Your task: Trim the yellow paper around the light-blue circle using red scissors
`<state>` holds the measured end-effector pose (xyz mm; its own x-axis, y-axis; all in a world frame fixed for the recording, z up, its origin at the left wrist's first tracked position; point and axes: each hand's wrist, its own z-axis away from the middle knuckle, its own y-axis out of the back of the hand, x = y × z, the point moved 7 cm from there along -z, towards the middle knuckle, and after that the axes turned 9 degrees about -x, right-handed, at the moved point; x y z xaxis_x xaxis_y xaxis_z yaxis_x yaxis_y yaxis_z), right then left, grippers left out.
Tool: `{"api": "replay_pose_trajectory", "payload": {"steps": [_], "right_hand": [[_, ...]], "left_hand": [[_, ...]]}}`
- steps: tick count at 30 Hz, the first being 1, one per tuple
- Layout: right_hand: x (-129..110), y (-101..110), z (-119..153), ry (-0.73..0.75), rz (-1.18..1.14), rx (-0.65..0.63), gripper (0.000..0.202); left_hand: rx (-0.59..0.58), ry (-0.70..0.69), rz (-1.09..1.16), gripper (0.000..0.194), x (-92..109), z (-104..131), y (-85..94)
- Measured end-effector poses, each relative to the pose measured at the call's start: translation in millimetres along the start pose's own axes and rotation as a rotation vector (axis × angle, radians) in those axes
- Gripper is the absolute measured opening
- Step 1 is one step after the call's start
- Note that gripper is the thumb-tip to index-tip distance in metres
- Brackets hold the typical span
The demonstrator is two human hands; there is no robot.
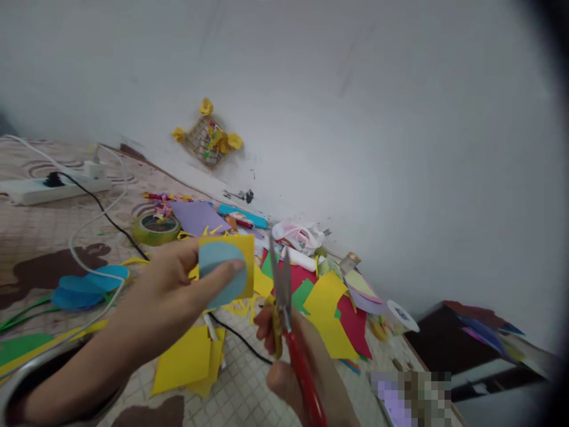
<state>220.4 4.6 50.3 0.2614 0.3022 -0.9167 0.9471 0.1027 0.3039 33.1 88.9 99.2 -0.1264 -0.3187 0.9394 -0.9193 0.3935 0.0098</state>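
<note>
Yellow paper, a small square-cornered piece (249, 264), sits left of centre in the head view, and I have the left hand (175, 290) clamped on it, thumb pressing a pale blue rounded paper cutout (216, 261) flat against its face. On the right I have the right hand (320, 356) closed around red-and-yellow-handled scissors (284, 308), their blades slightly parted, pointing far and just right of the yellow piece, apart from it. As I judge it, the blue cutout is already shaped, while the yellow piece behind it shows straight edges and no curve yet, so any rounding there remains undone. Near the left hand lies a yellow paper stack (184, 362), seemingly unshaped too; over on the left, bright blue paper ovals (89, 287) look finished. Farther off I make out a roll of tape (138, 232) and a purple sheet (200, 216); to the right, yellow sheets (329, 296) overlap red paper (355, 329). Whether the hidden edges of the held piece carry any cut, I cannot tell.
</note>
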Motion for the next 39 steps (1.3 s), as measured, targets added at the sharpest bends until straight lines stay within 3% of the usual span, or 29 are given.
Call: {"api": "replay_pose_trajectory", "payload": {"steps": [3,7,10,13,15,23,27,31,37,39], "right_hand": [[13.4,-5.6,6.9,-0.121,0.061,-0.029,0.074],[19.6,-12.2,8.5,-0.209,-0.023,-0.083,0.068],[23.6,-7.9,12.5,-0.252,-0.01,-0.081,0.076],[23.4,1.6,17.9,-0.213,0.025,-0.04,0.086],[22.7,1.6,19.1,-0.206,0.053,-0.077,0.08],[16.2,-6.6,13.4,-0.367,-0.024,-0.104,0.066],[6.4,-4.2,10.9,-0.323,0.093,-0.11,0.069],[7.9,-3.6,10.7,-0.294,0.051,-0.157,0.082],[11.9,-2.4,12.1,-0.328,0.074,-0.155,0.08],[9.3,-3.9,11.3,-0.298,0.058,-0.15,0.082]], "left_hand": [[0.143,-0.069,0.144,0.009,5.1,4.0,22.5],[0.176,-0.094,0.309,0.009,5.6,7.0,29.6],[0.202,-0.123,0.269,0.012,6.4,8.1,33.2],[0.303,-0.17,0.195,0.007,9.3,11.3,42.1],[0.344,-0.205,0.143,0.009,13.0,13.3,45.2],[0.197,-0.164,0.24,0.015,11.0,9.7,29.4],[0.173,-0.146,0.206,0.014,9.3,10.9,25.4],[0.165,-0.171,0.191,0.02,8.4,11.6,23.4],[0.284,-0.202,0.253,0.006,0.2,14.7,32.1],[0.266,-0.2,0.224,0.002,0.1,15.0,31.2]]}}
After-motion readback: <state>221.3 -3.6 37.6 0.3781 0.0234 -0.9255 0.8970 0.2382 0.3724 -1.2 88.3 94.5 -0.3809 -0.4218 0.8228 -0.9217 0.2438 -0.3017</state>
